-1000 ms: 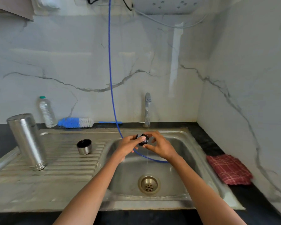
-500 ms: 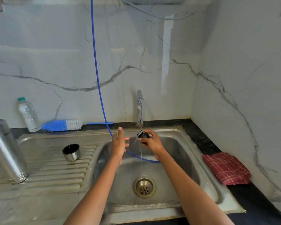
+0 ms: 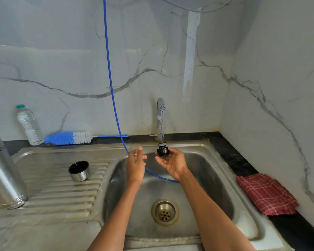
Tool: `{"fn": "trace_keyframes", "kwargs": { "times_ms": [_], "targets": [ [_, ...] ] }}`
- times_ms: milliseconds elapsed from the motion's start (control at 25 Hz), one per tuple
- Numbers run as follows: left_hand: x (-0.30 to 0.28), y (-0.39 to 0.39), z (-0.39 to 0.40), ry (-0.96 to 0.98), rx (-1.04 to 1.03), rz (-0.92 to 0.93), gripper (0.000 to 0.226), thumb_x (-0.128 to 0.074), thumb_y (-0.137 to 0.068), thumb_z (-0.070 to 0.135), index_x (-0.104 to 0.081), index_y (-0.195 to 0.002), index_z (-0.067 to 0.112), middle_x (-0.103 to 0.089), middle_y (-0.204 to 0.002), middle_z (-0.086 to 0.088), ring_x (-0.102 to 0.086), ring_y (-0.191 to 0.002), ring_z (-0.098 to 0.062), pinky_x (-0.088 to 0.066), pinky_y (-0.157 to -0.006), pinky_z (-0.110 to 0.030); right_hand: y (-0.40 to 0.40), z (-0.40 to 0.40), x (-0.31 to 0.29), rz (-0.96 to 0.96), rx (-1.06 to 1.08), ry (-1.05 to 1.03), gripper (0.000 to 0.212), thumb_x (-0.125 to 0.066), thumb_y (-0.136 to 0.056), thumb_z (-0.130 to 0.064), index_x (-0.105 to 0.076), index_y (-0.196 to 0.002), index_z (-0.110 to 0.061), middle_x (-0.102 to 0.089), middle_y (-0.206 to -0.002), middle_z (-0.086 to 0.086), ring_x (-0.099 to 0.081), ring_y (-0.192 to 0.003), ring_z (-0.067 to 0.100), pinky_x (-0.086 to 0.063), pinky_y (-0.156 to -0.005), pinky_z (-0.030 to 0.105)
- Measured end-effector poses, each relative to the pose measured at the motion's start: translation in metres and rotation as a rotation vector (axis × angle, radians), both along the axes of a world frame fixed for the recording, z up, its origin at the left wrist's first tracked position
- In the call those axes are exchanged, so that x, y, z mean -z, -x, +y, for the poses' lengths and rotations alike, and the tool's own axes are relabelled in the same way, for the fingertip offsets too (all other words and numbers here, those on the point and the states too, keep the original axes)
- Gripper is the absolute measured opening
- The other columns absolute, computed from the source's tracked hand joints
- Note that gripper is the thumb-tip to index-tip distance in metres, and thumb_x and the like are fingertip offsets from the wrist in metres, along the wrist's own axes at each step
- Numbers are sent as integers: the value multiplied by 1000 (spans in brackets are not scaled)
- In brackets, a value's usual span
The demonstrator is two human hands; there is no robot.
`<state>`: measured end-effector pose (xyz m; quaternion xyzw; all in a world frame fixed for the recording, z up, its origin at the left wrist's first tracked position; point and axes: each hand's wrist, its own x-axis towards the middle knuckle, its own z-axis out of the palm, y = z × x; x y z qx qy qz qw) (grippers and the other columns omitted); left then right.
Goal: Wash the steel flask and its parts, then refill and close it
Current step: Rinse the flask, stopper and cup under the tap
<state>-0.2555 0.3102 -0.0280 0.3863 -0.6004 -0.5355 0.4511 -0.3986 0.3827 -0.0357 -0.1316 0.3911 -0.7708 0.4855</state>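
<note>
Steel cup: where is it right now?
In the head view, the steel cup stands on the draining board, left of the basin, between the flask and left hand.

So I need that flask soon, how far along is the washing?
Flask stands inverted on the drainboard, cup beside it, possibly washed. Right hand holds the stopper under the running tap; left hand open. Refilling and closing remain.

Right hand [image 3: 172, 164] holds black stopper [image 3: 163, 150] under tap [image 3: 160, 120] stream.
</note>
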Motion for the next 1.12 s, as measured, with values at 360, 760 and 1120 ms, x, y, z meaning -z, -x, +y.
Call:
{"fn": "trace_keyframes", "kwargs": {
  "times_ms": [360, 760, 1120],
  "targets": [
    [7, -5, -13, -19, -52, 35, 27, -51, -105, 41, -58, -109, 15, -73, -92, -7, -60, -70, -22, -46, -68, -31, -6, -10, 6, 672, 185, -186, 50, -74, -89, -4, -57, -135, -12, -64, -128, 9, -63, -116, 24, -50, -85, 17],
    [14, -5, -17, 74, -4, -140, 16, -59, -101, 42, -62, -106, 27, -74, -87, 9, -70, -89, -23, -55, -90, -43, 0, -8, 8, 1012, 92, -456, 63, -80, -86, -13, -47, -140, -16, -59, -124, 0, -56, -116, 16, -44, -97, 28],
    [19, -7, -23, 64, -2, -166, 17, -63, -97, 41, -62, -108, 27, -75, -93, 1, -70, -91, -25, -56, -90, -45, 10, -3, 14, 1130, -63, -585, 63, -85, -80, -22, -52, -133, -18, -61, -123, -1, -58, -116, 19, -51, -95, 33]
  ]
}}
